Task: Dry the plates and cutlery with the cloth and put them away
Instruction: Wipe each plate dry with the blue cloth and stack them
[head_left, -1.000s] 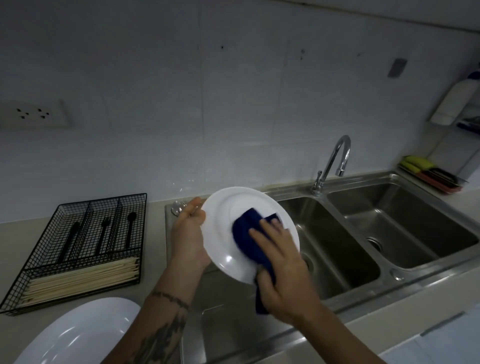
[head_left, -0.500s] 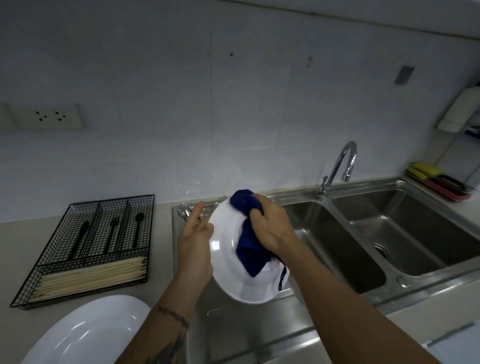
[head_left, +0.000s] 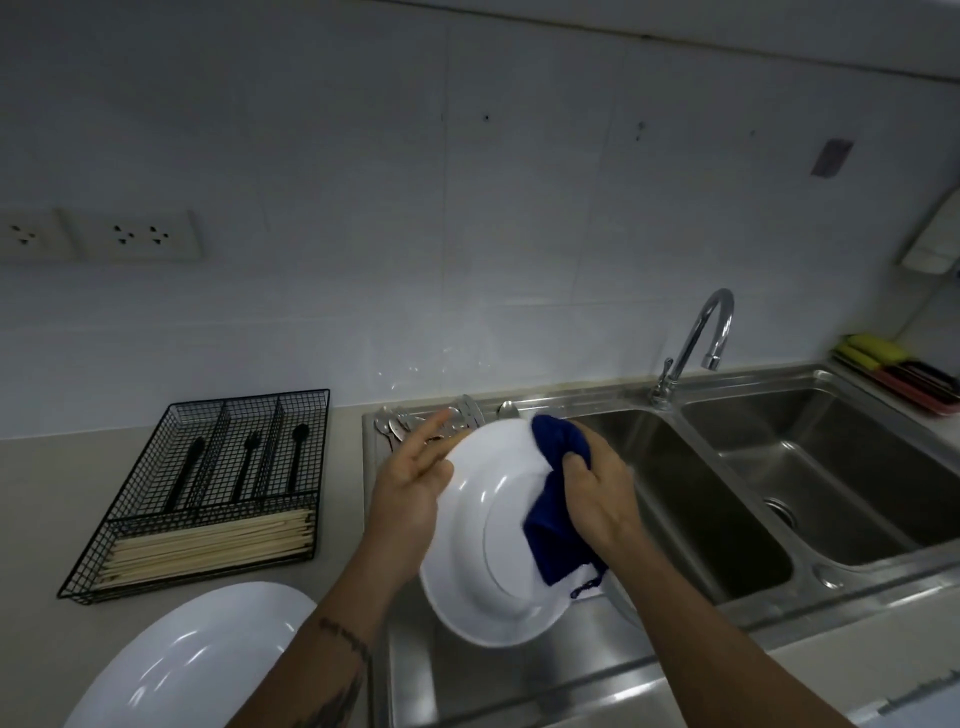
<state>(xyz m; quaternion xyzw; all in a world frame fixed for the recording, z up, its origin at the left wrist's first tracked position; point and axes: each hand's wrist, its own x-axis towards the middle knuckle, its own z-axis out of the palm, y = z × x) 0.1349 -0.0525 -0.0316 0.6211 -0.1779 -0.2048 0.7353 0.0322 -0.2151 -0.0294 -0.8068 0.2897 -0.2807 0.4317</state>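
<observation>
Partly hidden, right hand (head_left: 597, 499) fingers grip cloth (head_left: 553, 525) on plate (head_left: 483, 540); left hand (head_left: 410, 493) fingers straight

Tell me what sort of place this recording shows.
Most likely a home kitchen: a steel double sink with a tap set in a counter against a tiled wall, a wire cutlery tray beside it, and a white plate being wiped with a blue cloth.

Left hand (head_left: 410, 499) held edge-on with fingers extended; right hand (head_left: 597, 493) curled into a grip, both forearms reaching forward.
</observation>
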